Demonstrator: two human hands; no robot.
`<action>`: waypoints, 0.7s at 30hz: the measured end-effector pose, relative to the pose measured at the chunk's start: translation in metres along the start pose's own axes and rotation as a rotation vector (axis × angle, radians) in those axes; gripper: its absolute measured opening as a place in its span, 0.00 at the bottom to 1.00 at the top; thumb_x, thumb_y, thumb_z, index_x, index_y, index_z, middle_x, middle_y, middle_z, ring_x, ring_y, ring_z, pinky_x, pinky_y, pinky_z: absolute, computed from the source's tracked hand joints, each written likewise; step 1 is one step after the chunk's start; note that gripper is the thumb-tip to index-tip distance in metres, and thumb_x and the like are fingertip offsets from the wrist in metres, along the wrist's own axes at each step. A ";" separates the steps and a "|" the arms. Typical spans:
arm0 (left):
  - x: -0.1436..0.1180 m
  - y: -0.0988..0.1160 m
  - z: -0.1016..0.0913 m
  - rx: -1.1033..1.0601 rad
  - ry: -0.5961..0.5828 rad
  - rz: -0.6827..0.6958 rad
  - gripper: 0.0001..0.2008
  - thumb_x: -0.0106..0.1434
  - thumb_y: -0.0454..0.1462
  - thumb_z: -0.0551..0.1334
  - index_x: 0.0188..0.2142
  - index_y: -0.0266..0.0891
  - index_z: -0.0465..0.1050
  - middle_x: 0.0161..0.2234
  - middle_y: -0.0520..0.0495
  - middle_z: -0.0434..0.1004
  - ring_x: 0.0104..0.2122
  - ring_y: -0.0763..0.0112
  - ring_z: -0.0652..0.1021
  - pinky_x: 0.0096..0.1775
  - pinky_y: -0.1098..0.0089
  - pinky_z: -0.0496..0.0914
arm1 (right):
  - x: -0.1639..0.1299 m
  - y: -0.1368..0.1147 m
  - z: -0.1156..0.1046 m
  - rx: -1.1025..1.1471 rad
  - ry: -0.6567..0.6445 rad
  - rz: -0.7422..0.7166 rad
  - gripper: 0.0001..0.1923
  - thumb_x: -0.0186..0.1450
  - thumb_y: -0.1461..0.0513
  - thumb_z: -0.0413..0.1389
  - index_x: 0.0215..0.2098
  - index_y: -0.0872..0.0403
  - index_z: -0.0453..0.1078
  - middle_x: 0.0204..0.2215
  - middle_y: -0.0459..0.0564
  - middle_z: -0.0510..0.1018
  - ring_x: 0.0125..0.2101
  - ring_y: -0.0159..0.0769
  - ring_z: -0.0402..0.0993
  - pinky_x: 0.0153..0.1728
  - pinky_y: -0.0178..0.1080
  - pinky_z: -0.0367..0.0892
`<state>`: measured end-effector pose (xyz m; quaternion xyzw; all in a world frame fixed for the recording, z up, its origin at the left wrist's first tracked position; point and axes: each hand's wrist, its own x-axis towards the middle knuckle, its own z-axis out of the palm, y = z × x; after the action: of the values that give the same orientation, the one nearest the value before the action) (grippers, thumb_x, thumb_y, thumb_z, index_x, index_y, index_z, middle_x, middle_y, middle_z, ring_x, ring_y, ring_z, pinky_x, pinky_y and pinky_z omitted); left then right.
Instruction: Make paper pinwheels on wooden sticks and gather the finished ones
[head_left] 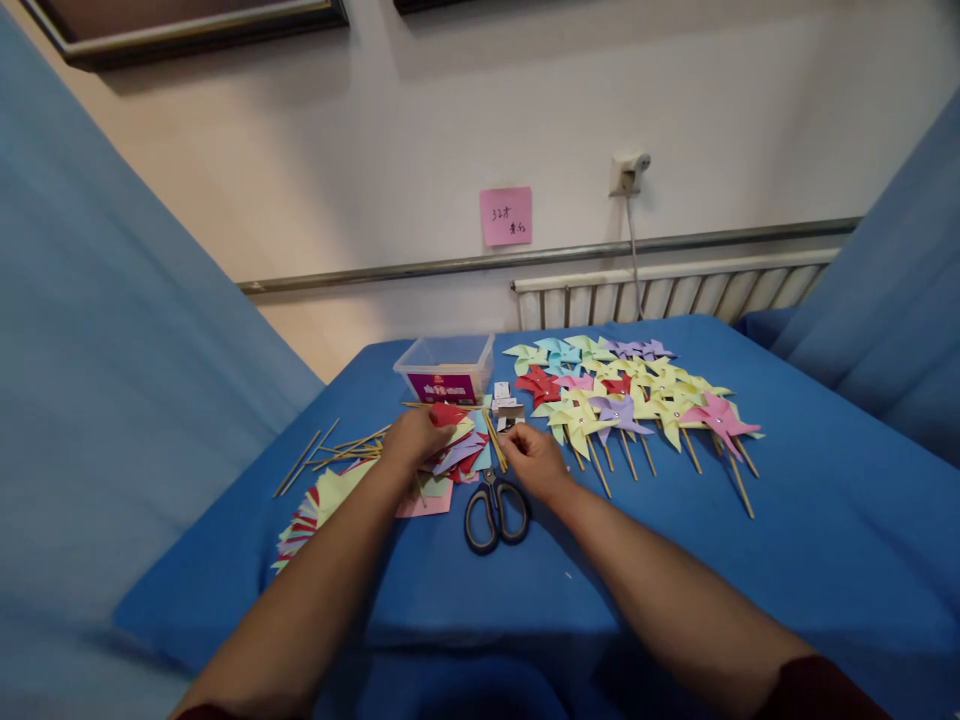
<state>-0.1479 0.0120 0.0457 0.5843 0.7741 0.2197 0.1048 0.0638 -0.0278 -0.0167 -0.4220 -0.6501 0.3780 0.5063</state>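
Right hand (534,462) sat knuckles up on the bench (825,540), fingers curled in with the tips pinched near the small white box (507,404); whether they actually gripped anything could not be told, too small. Left hand (414,438) was laid over the paper stack (457,452), fingers bent, closed on a red sheet (448,413) at its top edge. That red sheet lay just ahead of the left hand, toward the wall, and left of the right hand, so the left hand was the nearer one.

Between the two hands ran a few sticks (495,442), long axis pointing away from the person and slightly left, lower ends near the right fingertips. Scissors (495,512) lay just below the right hand, handles toward the person, blades pointing up toward the stack, touching neither hand as far as could be seen.

Further out: clear tub (445,368) beyond the left hand, near the back bench edge. Loose sticks (337,448) spread left of the left hand, lying mostly crosswise. Cut paper squares (307,515) fanned under the left forearm. Finished pinwheels (630,400) in rows to the right of the right hand, stems pointing toward the person and slightly right. Pink note (505,216) on the wall behind.
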 end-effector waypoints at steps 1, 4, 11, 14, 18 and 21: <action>0.001 0.000 0.001 0.087 -0.013 0.019 0.13 0.46 0.44 0.70 0.30 0.39 0.77 0.30 0.36 0.81 0.35 0.53 0.78 0.36 0.65 0.65 | 0.000 0.000 0.001 -0.006 -0.008 0.001 0.15 0.63 0.52 0.52 0.24 0.52 0.64 0.19 0.41 0.67 0.21 0.30 0.63 0.26 0.33 0.56; 0.000 0.000 0.002 0.299 -0.024 0.096 0.07 0.51 0.38 0.66 0.31 0.40 0.77 0.32 0.36 0.81 0.34 0.55 0.79 0.36 0.66 0.66 | 0.000 0.001 0.002 -0.027 -0.026 0.002 0.14 0.63 0.53 0.52 0.24 0.51 0.65 0.19 0.41 0.68 0.22 0.30 0.64 0.26 0.33 0.56; -0.006 -0.006 -0.009 0.109 0.100 0.107 0.13 0.50 0.29 0.64 0.37 0.39 0.79 0.34 0.36 0.81 0.38 0.52 0.78 0.42 0.65 0.66 | -0.002 -0.003 0.001 -0.026 -0.053 0.033 0.13 0.63 0.53 0.52 0.24 0.51 0.67 0.19 0.42 0.70 0.22 0.31 0.65 0.26 0.33 0.57; -0.010 -0.001 -0.017 0.096 0.194 0.110 0.12 0.55 0.31 0.61 0.39 0.39 0.78 0.36 0.36 0.81 0.38 0.53 0.79 0.41 0.64 0.66 | -0.003 -0.007 -0.001 -0.011 -0.054 0.015 0.13 0.63 0.54 0.52 0.25 0.51 0.67 0.20 0.42 0.71 0.22 0.31 0.65 0.27 0.33 0.57; -0.015 0.009 -0.023 0.106 0.280 0.116 0.15 0.61 0.36 0.56 0.44 0.39 0.77 0.40 0.39 0.81 0.39 0.56 0.79 0.40 0.66 0.66 | -0.002 -0.007 -0.001 0.000 -0.060 0.019 0.13 0.63 0.53 0.52 0.25 0.51 0.67 0.19 0.42 0.70 0.22 0.31 0.64 0.26 0.33 0.57; -0.016 0.011 -0.020 0.124 0.212 0.104 0.15 0.60 0.40 0.57 0.44 0.38 0.77 0.41 0.38 0.81 0.39 0.56 0.79 0.38 0.67 0.66 | -0.001 -0.004 0.000 -0.007 -0.057 0.037 0.13 0.63 0.53 0.52 0.25 0.52 0.67 0.20 0.42 0.70 0.23 0.31 0.65 0.26 0.33 0.58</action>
<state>-0.1417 -0.0049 0.0669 0.6026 0.7616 0.2370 -0.0252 0.0636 -0.0301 -0.0136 -0.4248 -0.6578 0.3971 0.4787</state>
